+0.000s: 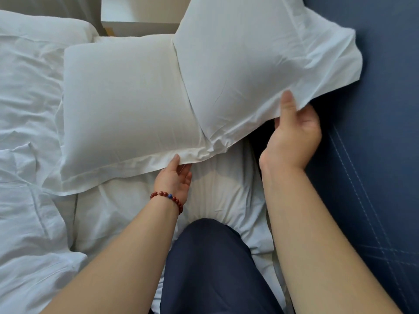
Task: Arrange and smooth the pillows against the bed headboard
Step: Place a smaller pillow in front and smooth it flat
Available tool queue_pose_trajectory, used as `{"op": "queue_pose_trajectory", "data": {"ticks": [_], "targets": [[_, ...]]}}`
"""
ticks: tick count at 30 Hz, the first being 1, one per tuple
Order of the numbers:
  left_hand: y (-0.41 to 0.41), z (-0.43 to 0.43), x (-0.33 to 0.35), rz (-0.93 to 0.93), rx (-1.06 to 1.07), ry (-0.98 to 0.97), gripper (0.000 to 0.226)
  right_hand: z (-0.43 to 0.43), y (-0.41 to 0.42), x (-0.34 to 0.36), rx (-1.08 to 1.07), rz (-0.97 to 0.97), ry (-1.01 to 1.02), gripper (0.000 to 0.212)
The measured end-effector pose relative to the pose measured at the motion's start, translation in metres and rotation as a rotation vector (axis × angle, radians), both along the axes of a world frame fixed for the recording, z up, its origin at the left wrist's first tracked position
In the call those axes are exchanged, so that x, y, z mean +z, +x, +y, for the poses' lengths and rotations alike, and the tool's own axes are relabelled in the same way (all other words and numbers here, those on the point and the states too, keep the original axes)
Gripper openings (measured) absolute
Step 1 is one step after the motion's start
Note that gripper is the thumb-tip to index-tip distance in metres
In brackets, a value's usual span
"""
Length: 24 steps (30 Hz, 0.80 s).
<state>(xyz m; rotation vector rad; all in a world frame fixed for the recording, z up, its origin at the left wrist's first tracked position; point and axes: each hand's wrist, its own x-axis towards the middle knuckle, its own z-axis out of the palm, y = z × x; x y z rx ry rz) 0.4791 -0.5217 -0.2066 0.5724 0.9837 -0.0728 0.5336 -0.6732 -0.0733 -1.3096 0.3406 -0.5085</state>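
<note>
Two white pillows lie side by side in the head view. The upper pillow [256, 64] leans toward the blue padded headboard [374, 109] on the right. My right hand [294, 130] grips its lower flange edge, thumb on top and fingers underneath, lifting it. The lower pillow [127, 105] lies flat on the bed to the left, partly tucked under the first. My left hand [175, 177], with a red bead bracelet on the wrist, pinches the flange at its near corner.
A rumpled white duvet [25, 155] covers the left side. My knee in dark blue trousers [210, 264] presses into the white sheet [226, 193]. A white bedside table [140, 19] stands beyond the pillows at the top.
</note>
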Motion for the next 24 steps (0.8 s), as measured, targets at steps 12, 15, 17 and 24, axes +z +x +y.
{"op": "queue_pose_trajectory", "data": {"ticks": [12,15,17,24], "targets": [[-0.007,0.011,-0.008,0.002,0.042,-0.005,0.028,0.006,-0.018,-0.046,0.264,0.248,0.061,0.036],[-0.014,0.029,-0.013,-0.029,0.121,-0.042,0.034,0.006,-0.016,-0.067,0.287,0.341,0.018,0.036],[-0.022,0.050,-0.019,-0.032,0.199,-0.017,0.028,0.004,-0.009,-0.081,0.189,0.383,-0.039,0.014],[-0.036,0.080,-0.027,0.026,0.214,0.025,0.032,0.058,-0.012,-0.114,0.056,0.391,0.169,0.029]]}}
